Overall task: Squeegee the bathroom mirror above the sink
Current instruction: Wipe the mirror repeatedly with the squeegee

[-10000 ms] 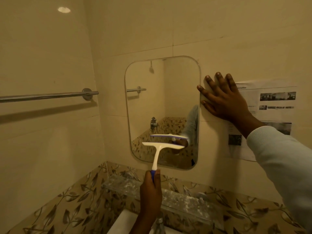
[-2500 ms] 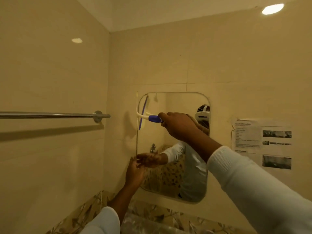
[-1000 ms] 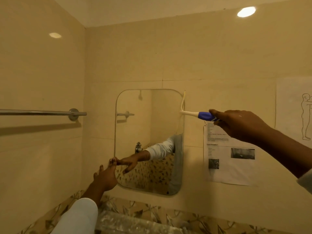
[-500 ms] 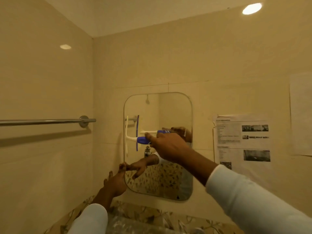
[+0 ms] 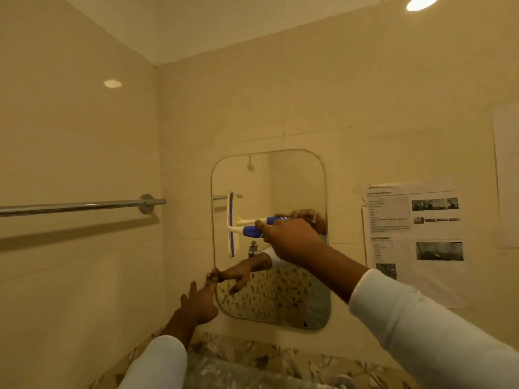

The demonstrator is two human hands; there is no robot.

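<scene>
white squeegee (image 5: 231, 228), blade vertical on mirror (image 5: 295, 186), blue handle level, rightward, in grip of right hand (image 5: 289, 238)

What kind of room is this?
Probably a bathroom: a rounded rectangular wall mirror hangs on glossy beige tiles, with a metal towel rail beside it and a metal tap reflected in it.

Dim yellow light from a ceiling lamp (image 5: 422, 1) (glare spot on the left wall (image 5: 112, 83)); the towel rail (image 5: 84, 204) casts a soft shadow.
</scene>
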